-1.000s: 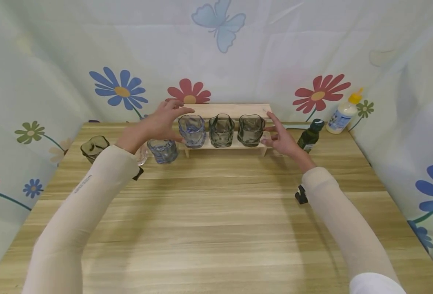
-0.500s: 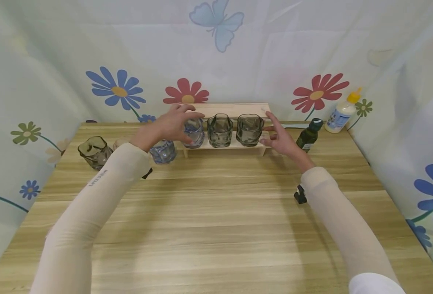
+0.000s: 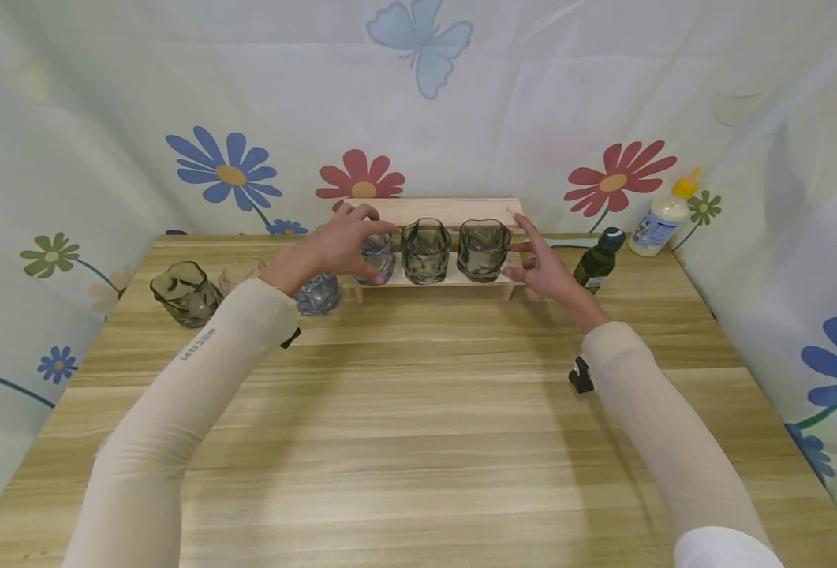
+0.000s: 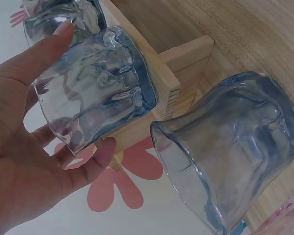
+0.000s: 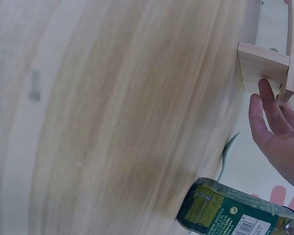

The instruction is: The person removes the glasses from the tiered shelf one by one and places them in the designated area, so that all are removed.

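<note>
On the low two-tier wooden shelf (image 3: 435, 211), a clear blue-tinted glass (image 4: 95, 90) stands at the left end. My left hand (image 3: 343, 244) holds it, thumb on one side and fingers round the other. Beside it stand two smoky grey glasses (image 3: 425, 252). My right hand (image 3: 547, 268) is at the shelf's right end, its fingers spread and reaching to the wood close to the rightmost grey glass. Another blue glass (image 4: 230, 142) stands on the table to the left of the shelf, partly hidden by my left hand in the head view.
Left on the table stand a brownish glass (image 3: 187, 296) and a pinkish glass (image 3: 239, 272), partly behind my left sleeve. To the right are a dark green bottle (image 5: 230, 208) and a white bottle with yellow cap (image 3: 661, 217). A floral cloth backs the wooden table (image 3: 418, 442).
My left hand has shifted right from beside the shelf's left blue glass to round it, uncovering more of the brownish glass. My right hand has stayed at the shelf's end.
</note>
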Demonstrator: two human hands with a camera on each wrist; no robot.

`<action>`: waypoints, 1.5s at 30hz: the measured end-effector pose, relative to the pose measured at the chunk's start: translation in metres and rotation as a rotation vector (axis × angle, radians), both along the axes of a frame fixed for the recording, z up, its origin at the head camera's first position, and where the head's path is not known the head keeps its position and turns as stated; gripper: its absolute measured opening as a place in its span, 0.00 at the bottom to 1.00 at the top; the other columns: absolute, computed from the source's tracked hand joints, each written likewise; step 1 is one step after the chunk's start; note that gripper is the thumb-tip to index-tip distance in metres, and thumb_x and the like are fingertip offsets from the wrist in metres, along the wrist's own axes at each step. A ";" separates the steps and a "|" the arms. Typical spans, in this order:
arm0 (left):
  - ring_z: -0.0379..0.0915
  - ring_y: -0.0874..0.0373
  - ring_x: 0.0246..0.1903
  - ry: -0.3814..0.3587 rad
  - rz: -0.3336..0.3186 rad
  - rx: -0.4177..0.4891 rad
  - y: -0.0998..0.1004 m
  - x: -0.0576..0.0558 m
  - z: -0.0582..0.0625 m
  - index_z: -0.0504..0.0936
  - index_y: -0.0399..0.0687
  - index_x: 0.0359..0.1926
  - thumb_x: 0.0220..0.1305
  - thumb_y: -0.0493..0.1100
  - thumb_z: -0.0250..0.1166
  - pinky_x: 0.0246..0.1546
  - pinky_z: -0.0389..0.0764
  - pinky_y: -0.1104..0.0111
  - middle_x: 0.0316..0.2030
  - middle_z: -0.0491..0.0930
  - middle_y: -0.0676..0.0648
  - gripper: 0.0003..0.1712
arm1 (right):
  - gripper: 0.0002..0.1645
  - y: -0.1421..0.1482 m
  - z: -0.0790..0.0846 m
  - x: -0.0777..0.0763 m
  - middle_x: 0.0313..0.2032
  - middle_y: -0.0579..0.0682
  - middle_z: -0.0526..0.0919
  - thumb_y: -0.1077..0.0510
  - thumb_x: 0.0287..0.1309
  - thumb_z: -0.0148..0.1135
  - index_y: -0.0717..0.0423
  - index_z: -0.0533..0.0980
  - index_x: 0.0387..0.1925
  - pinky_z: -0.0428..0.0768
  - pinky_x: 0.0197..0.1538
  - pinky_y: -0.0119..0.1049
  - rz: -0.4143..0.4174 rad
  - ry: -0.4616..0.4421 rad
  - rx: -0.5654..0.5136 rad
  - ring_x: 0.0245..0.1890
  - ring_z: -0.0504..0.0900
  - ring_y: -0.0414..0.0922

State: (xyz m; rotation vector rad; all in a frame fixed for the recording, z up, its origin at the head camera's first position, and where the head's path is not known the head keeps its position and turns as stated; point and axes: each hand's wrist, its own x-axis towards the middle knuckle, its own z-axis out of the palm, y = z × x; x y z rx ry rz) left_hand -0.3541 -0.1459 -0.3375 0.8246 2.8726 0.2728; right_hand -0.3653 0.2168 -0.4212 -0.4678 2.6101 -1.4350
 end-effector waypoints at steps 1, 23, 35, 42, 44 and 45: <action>0.54 0.40 0.62 0.002 0.001 0.007 0.000 0.000 -0.001 0.68 0.55 0.73 0.49 0.53 0.80 0.57 0.71 0.44 0.65 0.62 0.38 0.50 | 0.58 0.000 0.000 0.000 0.77 0.58 0.53 0.65 0.65 0.63 0.33 0.38 0.80 0.78 0.46 0.42 0.002 -0.003 -0.004 0.56 0.78 0.64; 0.57 0.42 0.55 0.063 0.047 0.049 0.004 0.002 -0.011 0.72 0.53 0.69 0.48 0.51 0.81 0.50 0.72 0.48 0.59 0.66 0.38 0.46 | 0.57 -0.006 0.019 0.012 0.74 0.68 0.55 0.67 0.66 0.60 0.41 0.35 0.80 0.78 0.43 0.44 0.027 -0.066 -0.044 0.54 0.76 0.66; 0.62 0.41 0.55 0.039 0.030 0.047 0.005 0.002 -0.012 0.71 0.52 0.69 0.49 0.51 0.80 0.52 0.73 0.47 0.58 0.68 0.38 0.46 | 0.58 -0.003 0.011 0.007 0.78 0.61 0.45 0.68 0.65 0.61 0.41 0.35 0.80 0.76 0.49 0.43 0.023 -0.042 -0.035 0.68 0.67 0.65; 0.62 0.41 0.57 0.008 0.032 0.051 0.006 0.002 -0.009 0.71 0.52 0.70 0.53 0.50 0.78 0.55 0.72 0.47 0.59 0.67 0.38 0.44 | 0.58 0.000 0.003 0.002 0.78 0.60 0.49 0.64 0.66 0.62 0.35 0.36 0.80 0.75 0.46 0.39 0.015 -0.016 -0.006 0.65 0.70 0.63; 0.63 0.41 0.57 -0.002 0.034 0.051 0.006 0.002 -0.008 0.71 0.51 0.70 0.54 0.49 0.78 0.56 0.72 0.47 0.59 0.67 0.38 0.43 | 0.57 0.000 0.003 0.002 0.77 0.61 0.50 0.64 0.66 0.62 0.35 0.36 0.80 0.76 0.45 0.39 0.014 -0.011 -0.004 0.64 0.71 0.63; 0.63 0.41 0.57 -0.004 0.034 0.050 0.006 0.002 -0.008 0.71 0.51 0.69 0.55 0.49 0.77 0.56 0.72 0.47 0.59 0.67 0.37 0.42 | 0.57 0.000 0.004 0.002 0.77 0.61 0.50 0.64 0.66 0.62 0.35 0.36 0.80 0.76 0.46 0.39 0.014 -0.009 -0.003 0.64 0.71 0.63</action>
